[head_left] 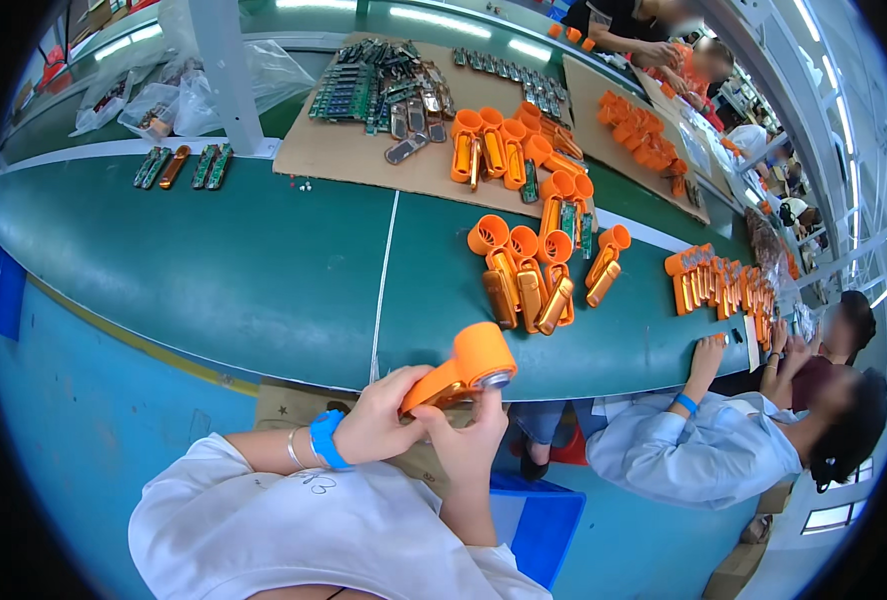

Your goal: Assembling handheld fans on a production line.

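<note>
Just off the table's near edge, I hold up an orange handheld fan housing [482, 352] with a round, cup-like head and a handle. My left hand [389, 412] is closed around the handle. My right hand [467, 428] grips the same housing from below, its fingers by a small round silver part [496, 380] at the head's underside. A glossy copper-coloured piece shows in the handle, partly hidden by my fingers. Beyond my hands, a group of similar orange housings [524, 242] lies on the green table with copper-coloured covers [530, 296] on them.
Cardboard sheets [334, 160] carry green circuit boards [349, 92] and more orange housings. Several boards [212, 166] lie at the far left near a metal post [226, 80] and plastic bags [189, 100]. A co-worker in light blue [684, 450] sits to the right by a row of housings [719, 285].
</note>
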A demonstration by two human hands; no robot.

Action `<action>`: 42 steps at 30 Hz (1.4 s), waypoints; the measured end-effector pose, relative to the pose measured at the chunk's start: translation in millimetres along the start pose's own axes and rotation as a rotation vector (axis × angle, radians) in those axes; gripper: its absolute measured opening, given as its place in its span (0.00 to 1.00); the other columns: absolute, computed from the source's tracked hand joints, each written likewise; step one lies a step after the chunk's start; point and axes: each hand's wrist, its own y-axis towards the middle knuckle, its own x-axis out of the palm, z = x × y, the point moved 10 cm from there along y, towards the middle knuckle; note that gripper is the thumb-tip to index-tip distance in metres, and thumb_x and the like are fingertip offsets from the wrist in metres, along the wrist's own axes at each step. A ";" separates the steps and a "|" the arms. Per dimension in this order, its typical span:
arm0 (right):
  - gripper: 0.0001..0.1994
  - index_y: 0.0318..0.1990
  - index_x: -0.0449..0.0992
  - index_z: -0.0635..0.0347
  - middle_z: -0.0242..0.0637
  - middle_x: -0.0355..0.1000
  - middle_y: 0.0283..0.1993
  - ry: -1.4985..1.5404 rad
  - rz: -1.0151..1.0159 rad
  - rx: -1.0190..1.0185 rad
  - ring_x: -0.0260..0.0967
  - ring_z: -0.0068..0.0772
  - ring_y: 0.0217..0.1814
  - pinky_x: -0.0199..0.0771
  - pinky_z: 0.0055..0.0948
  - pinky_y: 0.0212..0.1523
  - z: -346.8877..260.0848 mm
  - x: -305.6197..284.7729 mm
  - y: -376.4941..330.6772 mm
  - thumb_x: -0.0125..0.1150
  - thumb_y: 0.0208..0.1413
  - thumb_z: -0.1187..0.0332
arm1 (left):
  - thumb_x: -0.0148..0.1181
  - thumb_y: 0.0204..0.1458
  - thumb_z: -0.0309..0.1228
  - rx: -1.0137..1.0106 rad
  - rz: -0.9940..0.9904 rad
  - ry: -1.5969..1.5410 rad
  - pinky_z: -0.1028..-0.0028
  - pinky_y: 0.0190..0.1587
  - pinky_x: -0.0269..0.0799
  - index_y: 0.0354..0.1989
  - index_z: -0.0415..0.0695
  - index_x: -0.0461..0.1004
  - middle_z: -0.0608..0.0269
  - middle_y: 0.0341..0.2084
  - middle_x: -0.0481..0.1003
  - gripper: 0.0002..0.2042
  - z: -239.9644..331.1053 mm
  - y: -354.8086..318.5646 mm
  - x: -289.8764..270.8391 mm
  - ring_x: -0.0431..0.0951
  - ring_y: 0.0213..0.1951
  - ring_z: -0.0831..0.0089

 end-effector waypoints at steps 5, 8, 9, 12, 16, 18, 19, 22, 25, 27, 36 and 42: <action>0.23 0.51 0.65 0.73 0.38 0.75 0.36 -0.073 0.142 0.106 0.73 0.23 0.39 0.72 0.22 0.41 6.1 -1.3 -3.9 0.66 0.47 0.76 | 0.61 0.46 0.22 0.042 0.062 0.109 0.68 0.42 0.73 0.60 0.32 0.56 0.47 0.43 0.67 0.31 7.1 8.1 5.3 0.73 0.43 0.56; 0.20 0.48 0.66 0.72 0.38 0.75 0.37 0.032 0.262 0.007 0.72 0.23 0.39 0.72 0.24 0.38 6.1 -25.4 0.2 0.65 0.49 0.75 | 0.60 0.48 0.27 0.148 -0.068 0.173 0.67 0.49 0.69 0.63 0.32 0.51 0.43 0.49 0.62 0.35 13.2 11.4 19.2 0.67 0.51 0.52; 0.22 0.51 0.65 0.72 0.43 0.72 0.44 0.000 0.364 -0.065 0.71 0.27 0.44 0.72 0.25 0.43 19.1 -43.3 -2.0 0.64 0.50 0.76 | 0.60 0.49 0.29 0.151 -0.065 0.219 0.66 0.49 0.68 0.63 0.33 0.52 0.42 0.50 0.62 0.34 11.1 11.7 20.1 0.66 0.51 0.51; 0.23 0.54 0.62 0.71 0.42 0.70 0.45 0.015 0.426 0.066 0.69 0.27 0.45 0.69 0.24 0.47 32.6 -91.5 12.5 0.62 0.51 0.78 | 0.57 0.49 0.23 0.087 -0.037 0.169 0.68 0.52 0.67 0.61 0.36 0.57 0.47 0.49 0.64 0.29 3.6 8.5 2.2 0.71 0.48 0.58; 0.18 0.48 0.70 0.69 0.40 0.69 0.37 -0.493 0.538 -0.230 0.69 0.36 0.37 0.69 0.29 0.41 11.3 -158.1 32.9 0.63 0.48 0.76 | 0.54 0.49 0.19 0.090 0.159 0.238 0.69 0.44 0.71 0.52 0.35 0.66 0.49 0.43 0.69 0.19 -1.7 1.8 -34.1 0.74 0.40 0.61; 0.18 0.48 0.71 0.69 0.42 0.70 0.37 -0.603 0.542 -0.244 0.69 0.37 0.37 0.70 0.30 0.41 18.3 -183.1 49.9 0.63 0.48 0.75 | 0.52 0.49 0.17 0.055 0.206 0.253 0.70 0.42 0.72 0.49 0.34 0.67 0.49 0.42 0.69 0.17 -8.4 -1.9 -48.0 0.75 0.38 0.62; 0.18 0.48 0.71 0.69 0.42 0.71 0.38 -0.654 0.536 -0.243 0.70 0.36 0.38 0.70 0.30 0.41 26.8 -198.2 62.6 0.63 0.48 0.74 | 0.52 0.49 0.17 0.057 0.206 0.252 0.70 0.42 0.72 0.49 0.34 0.67 0.49 0.42 0.69 0.17 -11.0 -4.0 -50.7 0.75 0.38 0.62; 0.16 0.48 0.72 0.68 0.46 0.74 0.37 -0.706 0.593 -0.220 0.73 0.36 0.37 0.72 0.30 0.42 55.0 -257.2 109.2 0.61 0.51 0.74 | 0.51 0.46 0.14 0.098 0.261 0.286 0.71 0.38 0.72 0.45 0.34 0.70 0.51 0.40 0.70 0.15 -13.5 -7.6 -57.0 0.75 0.35 0.63; 0.16 0.47 0.71 0.67 0.49 0.73 0.38 -0.910 0.684 -0.255 0.71 0.47 0.41 0.70 0.38 0.45 75.0 -310.9 151.7 0.61 0.50 0.74 | 0.51 0.46 0.13 0.192 0.235 0.383 0.72 0.35 0.72 0.41 0.35 0.72 0.51 0.39 0.71 0.13 -8.6 -5.8 -54.1 0.75 0.34 0.62; 0.17 0.47 0.70 0.67 0.50 0.69 0.45 -1.007 0.682 -0.176 0.65 0.53 0.48 0.65 0.43 0.50 96.6 -339.2 179.6 0.61 0.48 0.74 | 0.51 0.46 0.13 0.184 0.254 0.379 0.73 0.33 0.72 0.40 0.35 0.73 0.52 0.38 0.71 0.12 -10.5 -5.1 -55.0 0.75 0.33 0.62; 0.19 0.49 0.69 0.68 0.53 0.62 0.57 -1.192 0.711 -0.247 0.59 0.55 0.59 0.61 0.42 0.59 115.7 -349.1 223.6 0.60 0.48 0.76 | 0.51 0.44 0.12 0.171 0.303 0.423 0.73 0.30 0.72 0.35 0.35 0.74 0.52 0.36 0.73 0.11 -12.6 -5.9 -55.7 0.75 0.31 0.63; 0.19 0.51 0.70 0.64 0.47 0.65 0.54 -1.434 0.793 -0.296 0.60 0.48 0.58 0.58 0.47 0.59 91.6 -331.4 215.5 0.60 0.51 0.68 | 0.50 0.44 0.12 0.175 0.312 0.427 0.72 0.32 0.72 0.35 0.35 0.73 0.51 0.35 0.73 0.11 -10.5 -5.9 -56.3 0.75 0.31 0.62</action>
